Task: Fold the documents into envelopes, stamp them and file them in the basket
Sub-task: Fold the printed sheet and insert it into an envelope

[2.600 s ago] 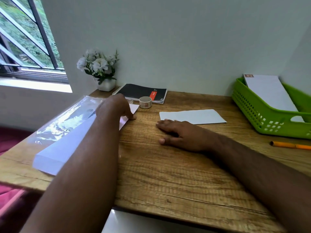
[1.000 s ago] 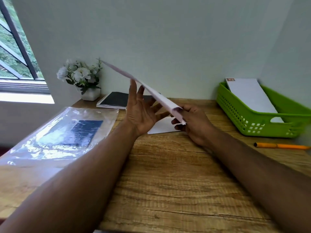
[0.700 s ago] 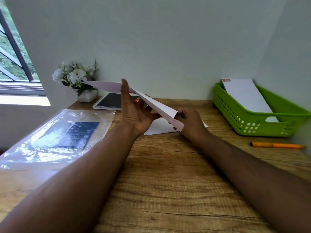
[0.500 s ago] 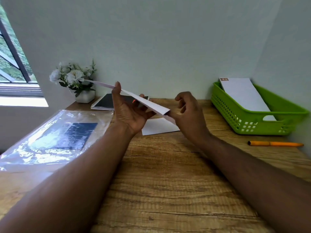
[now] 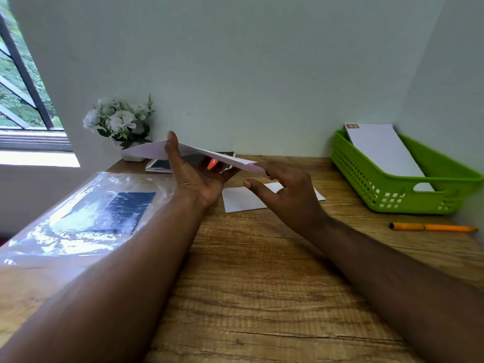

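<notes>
1. The sheet (image 5: pixel 201 156) is held in the air above the surface (image 5: pixel 262 284), nearly flat and seen almost edge-on, just in front of the notebook (image 5: pixel 167 165).
2. The left hand (image 5: pixel 199 179) is cupped under the sheet with its thumb pressed on top, so its grip is closed on the paper.
3. The right hand (image 5: pixel 285 195) is beside the sheet's near corner; its fingers are spread and its thumb stands apart, so its grip looks open, though whether a fingertip touches the edge cannot be told.
4. The step in hand is judged to be the folding of this sheet. It would be done well if the edges were matched first, the sheet laid down on the surface, and the crease then pressed along its whole length, so that it fits the envelope squarely.
5. An envelope (image 5: pixel 246 199) lies flat on the surface below the sheet, partly hidden by the right hand.
6. Right of the sheet, a basket (image 5: pixel 392 189) holds one stamped envelope (image 5: pixel 382 150), so part of the task is judged done.
7. A pen (image 5: pixel 432 227) lies near the basket; a plastic sleeve (image 5: pixel 86 218) lies left of the sheet; flowers (image 5: pixel 117 121) stand behind it.
8. A red label is seen on the notebook, but its writing cannot be read; the stamp's print is likewise too small.
</notes>
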`<state>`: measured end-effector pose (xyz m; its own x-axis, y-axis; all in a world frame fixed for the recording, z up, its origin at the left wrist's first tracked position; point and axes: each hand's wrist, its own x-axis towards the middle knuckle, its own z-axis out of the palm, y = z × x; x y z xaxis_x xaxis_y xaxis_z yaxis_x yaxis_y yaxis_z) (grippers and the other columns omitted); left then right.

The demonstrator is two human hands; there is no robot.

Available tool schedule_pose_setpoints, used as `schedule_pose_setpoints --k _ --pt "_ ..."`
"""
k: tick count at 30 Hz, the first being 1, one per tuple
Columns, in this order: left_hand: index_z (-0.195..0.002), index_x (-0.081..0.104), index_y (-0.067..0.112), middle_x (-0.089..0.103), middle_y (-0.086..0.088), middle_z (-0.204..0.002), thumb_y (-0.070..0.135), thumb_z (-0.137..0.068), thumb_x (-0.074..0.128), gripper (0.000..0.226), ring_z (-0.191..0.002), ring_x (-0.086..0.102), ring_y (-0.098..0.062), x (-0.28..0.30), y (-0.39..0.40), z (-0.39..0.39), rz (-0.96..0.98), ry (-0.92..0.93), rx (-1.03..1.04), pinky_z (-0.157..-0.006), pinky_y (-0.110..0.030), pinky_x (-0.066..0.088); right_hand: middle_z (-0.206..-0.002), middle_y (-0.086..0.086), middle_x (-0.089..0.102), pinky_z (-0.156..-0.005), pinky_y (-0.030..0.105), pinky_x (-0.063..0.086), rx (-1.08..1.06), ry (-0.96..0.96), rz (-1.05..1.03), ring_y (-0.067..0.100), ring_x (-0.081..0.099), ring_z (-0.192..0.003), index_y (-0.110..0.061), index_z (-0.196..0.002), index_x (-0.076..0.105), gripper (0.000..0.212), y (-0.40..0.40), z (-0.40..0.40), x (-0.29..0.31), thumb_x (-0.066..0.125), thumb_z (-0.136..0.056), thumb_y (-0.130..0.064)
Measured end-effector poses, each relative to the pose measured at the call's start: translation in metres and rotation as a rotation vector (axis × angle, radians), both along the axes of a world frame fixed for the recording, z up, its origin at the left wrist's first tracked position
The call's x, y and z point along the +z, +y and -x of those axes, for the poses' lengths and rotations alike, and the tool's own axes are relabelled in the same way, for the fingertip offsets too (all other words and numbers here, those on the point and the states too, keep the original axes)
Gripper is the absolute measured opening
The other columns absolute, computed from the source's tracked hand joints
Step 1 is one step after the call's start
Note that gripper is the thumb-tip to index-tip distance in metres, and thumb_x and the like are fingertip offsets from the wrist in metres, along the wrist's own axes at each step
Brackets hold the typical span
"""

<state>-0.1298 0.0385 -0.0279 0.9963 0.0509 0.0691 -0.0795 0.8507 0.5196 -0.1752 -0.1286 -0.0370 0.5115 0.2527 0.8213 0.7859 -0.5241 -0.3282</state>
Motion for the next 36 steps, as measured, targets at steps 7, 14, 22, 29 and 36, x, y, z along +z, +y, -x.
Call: schedule_pose_setpoints --k 7,14,22,29,36 --pt "-0.093 0.056 0.017 0.060 -0.008 -0.074 0.065 -0.065 0.064 0.057 -0.070 0.064 -0.026 -0.002 -0.003 -0.002 -0.092 -0.048 -0.005 -0.089 -0.047 0.048 -0.091 0.008 0.072 -0.055 0.031 0.048 0.063 0.152 0.114 0.021 0.065 -0.074 -0.016 -0.075 0.066 0.015 -0.008 -0.009 -0.005 0.077 -0.078 -0.025" --pt "-0.104 0.059 0.014 0.060 -0.012 -0.084 0.063 -0.039 0.082 0.084 -0.082 0.062 -0.029 -0.004 -0.004 -0.002 -0.126 -0.078 -0.074 -0.087 -0.054 0.051 -0.128 -0.002 0.056 -0.079 0.002 0.031 0.048 0.310 0.311 -0.003 0.046 -0.108 -0.011 -0.126 0.059 0.048 -0.007 -0.002 -0.001 0.074 -0.082 -0.025" --pt "-0.114 0.052 0.019 0.059 -0.013 -0.091 0.066 -0.078 0.051 0.059 -0.078 0.066 -0.030 0.001 0.012 0.000 -0.219 -0.069 -0.125 -0.074 -0.057 0.052 -0.141 0.014 0.048 -0.091 0.024 0.038 -0.059 0.260 0.460 0.030 0.053 -0.120 -0.004 -0.138 0.043 0.045 -0.004 0.006 0.003 0.054 -0.096 -0.016" --pt "-0.113 0.056 0.016 0.068 -0.010 -0.086 0.055 -0.065 0.073 0.064 -0.085 0.066 -0.030 0.005 0.020 -0.001 -0.133 -0.074 -0.011 -0.076 -0.046 0.054 -0.151 0.006 0.037 -0.102 0.022 0.031 0.046 0.316 0.492 0.021 0.041 -0.133 -0.012 -0.147 0.032 0.067 -0.004 0.006 0.003 0.064 -0.090 -0.025" --pt "-0.115 0.055 0.012 0.062 -0.013 -0.092 0.067 -0.045 0.078 0.091 -0.093 0.061 -0.032 -0.001 -0.014 0.010 -0.196 -0.077 -0.159 -0.085 -0.056 0.051 -0.148 0.004 0.041 -0.111 0.018 0.027 0.054 0.270 0.407 0.008 0.032 -0.135 -0.014 -0.145 0.037 0.071 -0.009 -0.003 -0.002 0.071 -0.084 -0.030"
